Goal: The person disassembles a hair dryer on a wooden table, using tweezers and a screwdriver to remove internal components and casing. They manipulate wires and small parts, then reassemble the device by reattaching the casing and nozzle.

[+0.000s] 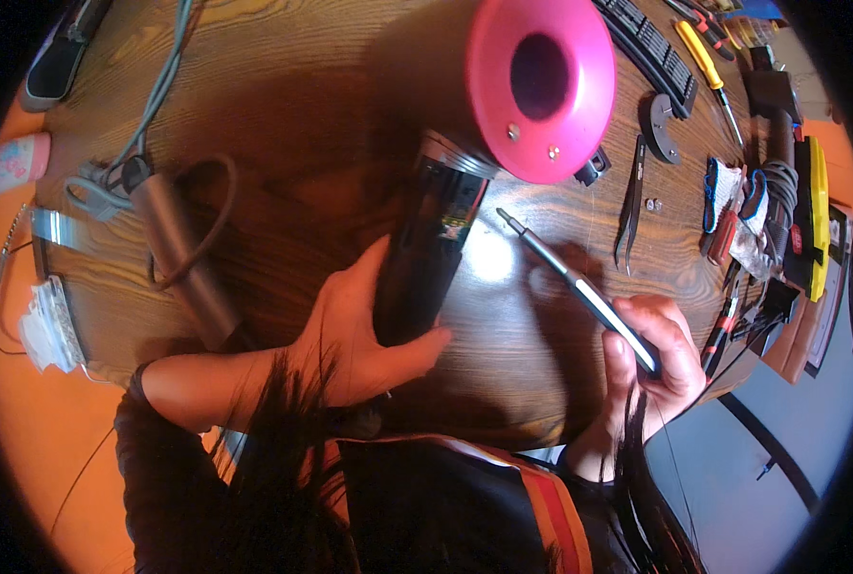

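1. Fingers [421,354] of the worker's left hand [350,330] were wrapped around the lower handle [421,253] of a hair dryer [491,107], holding it firmly on or just over the wooden table [311,77]; I couldn't tell which.
2. To the right of that dryer's handle, the right hand [661,359] had a slim silver-and-black screwdriver [594,304] pinched between thumb and fingers. Its tip pointed at the handle, near it but apart.
3. Up the dryer's handle, one side lay open, and I could see small parts inside the dark casing. Above it sat the dryer's head, with a broad pink face around a dark round hole.
4. Left of the dryer, a brownish metal tube [182,258] lay slantwise, a cord [223,215] looping beside it.
5. Right of the dryer's pink face lay dark tweezers [630,210], with a few tiny clear or metallic bits [653,204] just beside them. Farther right were white gloves [721,194] with blue edging.
6. Beyond the tweezers, still right of the dryer, I saw a notched black disc [660,129].
7. Farthest off, past the dryer's right side, were a ridged black strip [648,53] and a yellow-handled screwdriver [701,55].
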`<action>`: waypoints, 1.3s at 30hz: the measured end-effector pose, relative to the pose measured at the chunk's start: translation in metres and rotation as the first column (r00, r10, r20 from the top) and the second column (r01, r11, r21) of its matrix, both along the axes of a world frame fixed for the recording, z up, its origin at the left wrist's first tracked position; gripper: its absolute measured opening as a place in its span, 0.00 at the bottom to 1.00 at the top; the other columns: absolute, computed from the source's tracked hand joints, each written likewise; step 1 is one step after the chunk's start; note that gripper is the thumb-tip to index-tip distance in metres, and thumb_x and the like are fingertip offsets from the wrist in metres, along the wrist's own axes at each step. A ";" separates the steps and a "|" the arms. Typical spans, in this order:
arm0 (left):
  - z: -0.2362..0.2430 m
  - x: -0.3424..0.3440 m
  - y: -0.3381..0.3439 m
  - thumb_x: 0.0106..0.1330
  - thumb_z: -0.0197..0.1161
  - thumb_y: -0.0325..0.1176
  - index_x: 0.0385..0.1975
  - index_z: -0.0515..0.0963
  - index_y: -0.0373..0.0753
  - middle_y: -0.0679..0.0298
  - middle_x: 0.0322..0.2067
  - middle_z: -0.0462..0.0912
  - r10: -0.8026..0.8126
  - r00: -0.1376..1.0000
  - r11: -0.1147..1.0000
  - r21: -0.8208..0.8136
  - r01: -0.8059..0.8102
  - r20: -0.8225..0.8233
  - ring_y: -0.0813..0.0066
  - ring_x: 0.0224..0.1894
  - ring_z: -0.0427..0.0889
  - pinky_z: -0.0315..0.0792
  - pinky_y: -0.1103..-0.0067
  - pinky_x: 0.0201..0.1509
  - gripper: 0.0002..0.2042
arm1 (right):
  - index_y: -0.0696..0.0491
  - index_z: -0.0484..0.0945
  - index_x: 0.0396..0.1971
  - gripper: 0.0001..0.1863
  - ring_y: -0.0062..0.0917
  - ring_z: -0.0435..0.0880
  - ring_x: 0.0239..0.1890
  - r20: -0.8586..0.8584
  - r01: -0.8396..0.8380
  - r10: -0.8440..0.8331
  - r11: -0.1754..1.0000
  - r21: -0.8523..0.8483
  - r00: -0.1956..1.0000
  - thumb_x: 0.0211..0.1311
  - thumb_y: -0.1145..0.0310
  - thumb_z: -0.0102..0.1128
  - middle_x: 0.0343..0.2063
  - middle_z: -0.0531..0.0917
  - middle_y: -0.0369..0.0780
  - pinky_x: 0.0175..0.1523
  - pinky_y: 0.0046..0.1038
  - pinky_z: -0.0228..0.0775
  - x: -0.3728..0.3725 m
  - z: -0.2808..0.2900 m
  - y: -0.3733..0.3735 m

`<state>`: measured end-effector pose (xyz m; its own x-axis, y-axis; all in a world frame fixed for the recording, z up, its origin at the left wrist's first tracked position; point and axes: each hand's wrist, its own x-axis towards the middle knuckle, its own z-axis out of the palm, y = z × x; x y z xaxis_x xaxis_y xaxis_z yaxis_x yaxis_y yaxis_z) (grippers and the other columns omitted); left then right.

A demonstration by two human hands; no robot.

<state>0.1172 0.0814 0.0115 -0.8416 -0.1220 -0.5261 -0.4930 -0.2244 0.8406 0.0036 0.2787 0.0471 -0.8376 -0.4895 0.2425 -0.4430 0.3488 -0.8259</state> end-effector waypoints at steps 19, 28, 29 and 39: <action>0.001 0.004 0.000 0.45 0.68 0.39 0.55 0.56 0.31 0.51 0.38 0.74 -0.067 0.983 0.968 -0.226 0.105 0.171 0.60 0.43 0.74 0.66 0.70 0.49 0.37 | 0.61 0.79 0.29 0.12 0.17 0.68 0.19 0.166 0.110 -0.089 0.987 -0.117 0.982 0.44 0.71 0.68 0.16 0.75 0.36 0.26 0.17 0.58 -0.001 -0.013 0.001; -0.002 0.011 0.001 0.45 0.68 0.41 0.56 0.53 0.29 0.46 0.43 0.70 -0.095 0.972 0.935 -0.316 0.161 0.215 0.55 0.45 0.71 0.64 0.70 0.52 0.41 | 0.61 0.79 0.30 0.11 0.17 0.72 0.21 0.252 0.138 -0.108 0.985 -0.102 0.962 0.45 0.74 0.66 0.20 0.79 0.39 0.28 0.16 0.60 -0.001 -0.013 -0.003; -0.002 0.011 0.001 0.45 0.68 0.41 0.56 0.53 0.28 0.45 0.43 0.70 -0.107 0.970 0.932 -0.318 0.174 0.219 0.55 0.45 0.70 0.64 0.70 0.52 0.42 | 0.61 0.79 0.29 0.10 0.16 0.72 0.21 0.262 0.146 -0.118 0.985 -0.091 0.958 0.46 0.74 0.66 0.20 0.80 0.39 0.28 0.16 0.60 -0.001 -0.013 -0.002; -0.002 0.010 0.000 0.44 0.68 0.43 0.56 0.50 0.24 0.39 0.44 0.67 -0.152 0.961 0.915 -0.336 0.225 0.232 0.52 0.44 0.70 0.64 0.69 0.51 0.44 | 0.61 0.79 0.28 0.08 0.12 0.66 0.16 0.268 0.233 -0.232 0.972 0.029 0.935 0.48 0.73 0.63 0.16 0.77 0.35 0.23 0.14 0.54 0.001 -0.010 -0.001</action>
